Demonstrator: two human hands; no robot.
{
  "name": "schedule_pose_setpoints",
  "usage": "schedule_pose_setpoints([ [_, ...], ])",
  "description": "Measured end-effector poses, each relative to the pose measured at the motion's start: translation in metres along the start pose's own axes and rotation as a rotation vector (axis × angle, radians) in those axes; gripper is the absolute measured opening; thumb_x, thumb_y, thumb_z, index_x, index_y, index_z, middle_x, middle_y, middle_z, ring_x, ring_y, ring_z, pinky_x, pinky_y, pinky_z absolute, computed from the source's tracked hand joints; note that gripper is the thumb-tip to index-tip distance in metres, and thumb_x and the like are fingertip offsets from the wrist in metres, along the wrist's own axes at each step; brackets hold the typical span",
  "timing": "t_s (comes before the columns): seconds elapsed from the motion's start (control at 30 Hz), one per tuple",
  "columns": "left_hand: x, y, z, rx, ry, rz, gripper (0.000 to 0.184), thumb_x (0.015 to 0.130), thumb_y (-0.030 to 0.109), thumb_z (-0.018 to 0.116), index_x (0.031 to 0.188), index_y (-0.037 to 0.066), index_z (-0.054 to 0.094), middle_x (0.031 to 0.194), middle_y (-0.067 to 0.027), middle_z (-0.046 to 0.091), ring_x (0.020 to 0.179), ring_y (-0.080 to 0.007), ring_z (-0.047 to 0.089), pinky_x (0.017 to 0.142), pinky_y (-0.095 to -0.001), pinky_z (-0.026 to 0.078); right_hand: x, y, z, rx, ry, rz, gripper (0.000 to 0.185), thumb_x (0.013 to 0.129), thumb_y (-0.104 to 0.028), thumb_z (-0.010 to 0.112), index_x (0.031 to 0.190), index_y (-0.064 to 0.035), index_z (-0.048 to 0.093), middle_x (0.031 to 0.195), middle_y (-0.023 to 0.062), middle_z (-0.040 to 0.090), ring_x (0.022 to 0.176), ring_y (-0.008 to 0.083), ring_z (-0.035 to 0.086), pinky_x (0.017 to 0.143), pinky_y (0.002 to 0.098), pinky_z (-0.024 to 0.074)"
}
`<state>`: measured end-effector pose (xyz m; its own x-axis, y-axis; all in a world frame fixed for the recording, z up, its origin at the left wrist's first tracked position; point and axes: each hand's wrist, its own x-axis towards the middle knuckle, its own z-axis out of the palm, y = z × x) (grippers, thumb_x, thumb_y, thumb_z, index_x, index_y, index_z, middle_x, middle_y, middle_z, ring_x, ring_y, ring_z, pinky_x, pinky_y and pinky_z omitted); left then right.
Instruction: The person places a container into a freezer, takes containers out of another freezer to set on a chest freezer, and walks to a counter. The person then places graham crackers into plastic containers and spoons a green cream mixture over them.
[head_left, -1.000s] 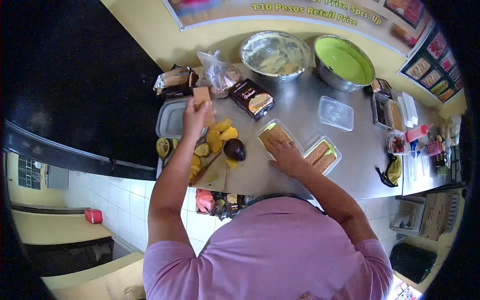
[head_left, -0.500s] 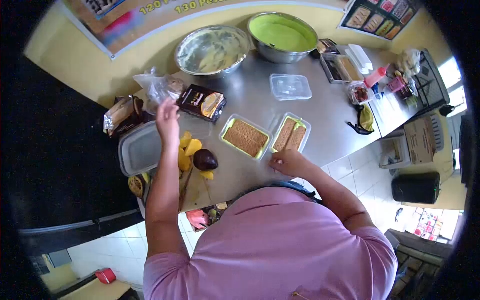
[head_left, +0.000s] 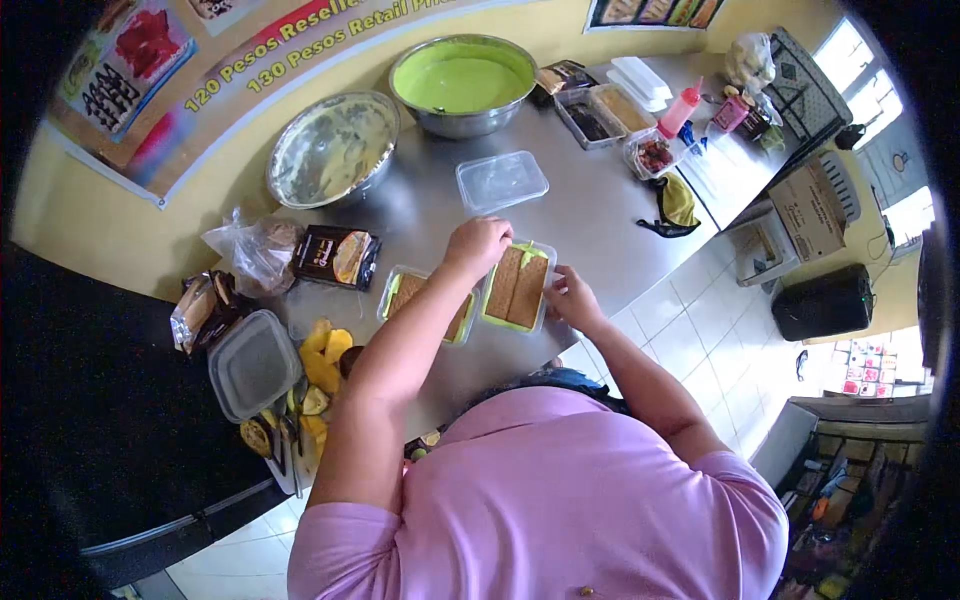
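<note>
Two clear tubs with green cream and brown crackers stand side by side on the steel table. My left hand (head_left: 480,246) is at the top left corner of the right tub (head_left: 516,288), its fingers bent together; whether anything is between them is hidden. At that tub's right edge is my right hand (head_left: 572,298), fingers curled and touching or very near the rim. My left forearm covers part of the left tub (head_left: 460,325), where crackers (head_left: 405,292) lie in green cream.
A bowl of green cream (head_left: 463,78) and a smeared bowl (head_left: 335,150) stand by the wall. A lid (head_left: 502,182) lies behind the tubs. Left are a cracker box (head_left: 336,256), mango pieces (head_left: 320,360) and an empty tub (head_left: 254,366). Strawberries (head_left: 655,155) sit back right.
The view has swung right. My left hand has moved from the left side over to the right tub. My right hand has left the crackers in the left tub and is now beside the right tub.
</note>
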<state>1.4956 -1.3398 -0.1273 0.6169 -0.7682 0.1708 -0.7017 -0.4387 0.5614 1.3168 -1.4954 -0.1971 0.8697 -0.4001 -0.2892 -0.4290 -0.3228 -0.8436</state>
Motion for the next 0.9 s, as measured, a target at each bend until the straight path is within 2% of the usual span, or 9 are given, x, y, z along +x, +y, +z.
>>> schedule_pose_setpoints([
  [0.03,0.011,-0.005,0.008,0.058,-0.060,-0.018,0.012,0.079,0.019,0.063,0.086,0.012,0.067,0.089,-0.0086,0.067,0.085,-0.0301,0.064,0.074,-0.0436,0.050,0.001,-0.003,-0.002,0.006,0.001,-0.004,0.044,0.089,-0.012,0.061,0.129,-0.0024,0.045,0.091,0.0124,0.061,0.063,0.0183,0.063,0.051,0.0313,0.0527],
  [0.1,0.023,-0.012,0.018,0.064,-0.078,-0.024,0.012,0.078,0.020,0.063,0.085,0.012,0.068,0.088,-0.0089,0.067,0.083,-0.0305,0.064,0.073,-0.0438,0.051,0.003,-0.006,-0.006,0.014,-0.059,0.026,0.049,0.087,-0.022,0.062,0.130,-0.0057,0.046,0.093,0.0203,0.067,0.082,0.0327,0.067,0.073,0.0393,0.0526],
  [0.43,0.055,0.019,0.044,0.071,-0.139,-0.056,0.013,0.077,0.019,0.062,0.078,0.009,0.069,0.080,-0.0111,0.068,0.076,-0.0322,0.065,0.070,-0.0441,0.051,0.036,-0.005,-0.051,-0.139,-0.231,-0.183,0.048,0.086,-0.015,0.053,0.133,-0.0069,0.046,0.091,0.0217,0.066,0.083,0.0389,0.064,0.074,0.0437,0.0497],
  [0.57,0.073,0.038,0.050,0.039,-0.121,-0.121,0.014,0.080,0.024,0.063,0.082,0.012,0.072,0.085,-0.0085,0.069,0.077,-0.0293,0.066,0.071,-0.0407,0.052,0.055,0.010,-0.068,0.035,-0.250,-0.160,0.048,0.084,-0.012,0.057,0.131,-0.0060,0.048,0.088,0.0229,0.065,0.075,0.0341,0.066,0.067,0.0423,0.0507],
  [0.63,0.086,0.046,0.048,-0.055,-0.033,-0.127,0.016,0.081,0.028,0.067,0.087,0.015,0.074,0.085,-0.0066,0.070,0.078,-0.0260,0.067,0.072,-0.0363,0.052,0.062,0.003,-0.086,0.019,-0.248,-0.152,0.052,0.084,-0.011,0.059,0.134,-0.0037,0.044,0.084,0.0216,0.065,0.070,0.0297,0.065,0.064,0.0391,0.0517],
  [0.7,0.109,0.045,0.032,-0.183,0.094,-0.019,0.020,0.079,0.025,0.071,0.095,0.014,0.073,0.095,-0.0080,0.069,0.084,-0.0269,0.066,0.076,-0.0360,0.052,0.065,-0.009,-0.112,0.302,-0.262,-0.044,0.066,0.086,-0.013,0.060,0.142,-0.0004,0.028,0.084,0.0218,0.066,0.070,0.0308,0.065,0.065,0.0380,0.0528],
  [0.73,0.121,0.046,0.013,-0.126,0.225,0.027,0.025,0.079,0.025,0.071,0.101,0.014,0.071,0.099,-0.0085,0.068,0.085,-0.0273,0.066,0.077,-0.0363,0.052,0.079,0.019,-0.121,0.127,-0.267,-0.027,0.082,0.086,-0.017,0.062,0.147,0.0024,0.010,0.089,0.0237,0.066,0.074,0.0364,0.066,0.068,0.0399,0.0534],
  [0.8,0.139,0.050,-0.045,0.053,0.365,0.001,0.039,0.079,0.025,0.072,0.115,0.013,0.064,0.111,-0.0102,0.065,0.089,-0.0278,0.065,0.079,-0.0373,0.051,0.084,-0.017,-0.165,-0.323,-0.233,-0.006,0.091,0.087,-0.023,0.062,0.147,0.0043,0.000,0.094,0.0246,0.066,0.079,0.0412,0.066,0.072,0.0443,0.0526],
  [0.9,0.151,0.005,-0.111,0.384,0.458,0.006,0.038,0.081,0.026,0.070,0.116,0.013,0.064,0.107,-0.0110,0.063,0.099,-0.0297,0.061,0.083,-0.0395,0.050,0.132,-0.008,-0.187,-0.634,-0.002,-0.288,0.073,0.085,-0.029,0.064,0.143,-0.0051,0.028,0.096,0.0218,0.066,0.092,0.0423,0.063,0.081,0.0468,0.0500],
])
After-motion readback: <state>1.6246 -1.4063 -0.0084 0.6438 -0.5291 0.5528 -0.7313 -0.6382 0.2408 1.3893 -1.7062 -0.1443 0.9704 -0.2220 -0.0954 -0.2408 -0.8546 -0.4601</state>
